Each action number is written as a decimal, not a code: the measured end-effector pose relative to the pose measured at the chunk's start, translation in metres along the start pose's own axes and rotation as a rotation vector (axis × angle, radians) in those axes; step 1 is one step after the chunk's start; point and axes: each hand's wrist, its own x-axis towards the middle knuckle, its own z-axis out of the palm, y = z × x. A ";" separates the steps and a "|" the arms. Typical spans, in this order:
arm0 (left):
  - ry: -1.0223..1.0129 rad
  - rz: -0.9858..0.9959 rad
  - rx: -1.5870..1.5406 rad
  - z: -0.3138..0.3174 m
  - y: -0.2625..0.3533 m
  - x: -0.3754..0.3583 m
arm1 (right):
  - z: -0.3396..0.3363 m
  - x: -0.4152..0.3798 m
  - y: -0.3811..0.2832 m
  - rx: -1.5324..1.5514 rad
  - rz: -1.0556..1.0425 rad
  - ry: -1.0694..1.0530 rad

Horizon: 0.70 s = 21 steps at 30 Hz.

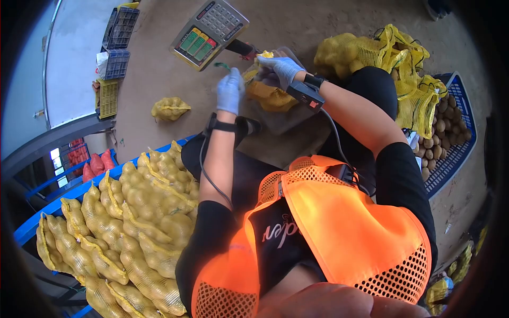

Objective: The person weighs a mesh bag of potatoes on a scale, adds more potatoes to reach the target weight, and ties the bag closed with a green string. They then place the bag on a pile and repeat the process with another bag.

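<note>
My left hand (230,91), in a pale glove, is closed with a green tie (222,65) sticking out at its top. To its right my right hand (282,70), also gloved, is closed on the gathered yellow top of a mesh bag (271,97). The bag sits below my hands, and its contents are hard to make out. Just beyond them stands a weighing scale's display (208,33) with a keypad and green screens. My right fingertips are partly hidden behind the hand.
Filled yellow mesh bags (143,212) are stacked at lower left on a blue frame (32,225). One small filled bag (170,108) lies on the floor. At right are more yellow bags (352,53) and a blue crate (460,151) of loose potatoes (442,127). Crates (117,63) stand far left.
</note>
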 end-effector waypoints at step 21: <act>0.062 -0.265 -0.188 0.011 -0.009 0.055 | -0.004 -0.006 0.017 -1.109 -0.752 0.207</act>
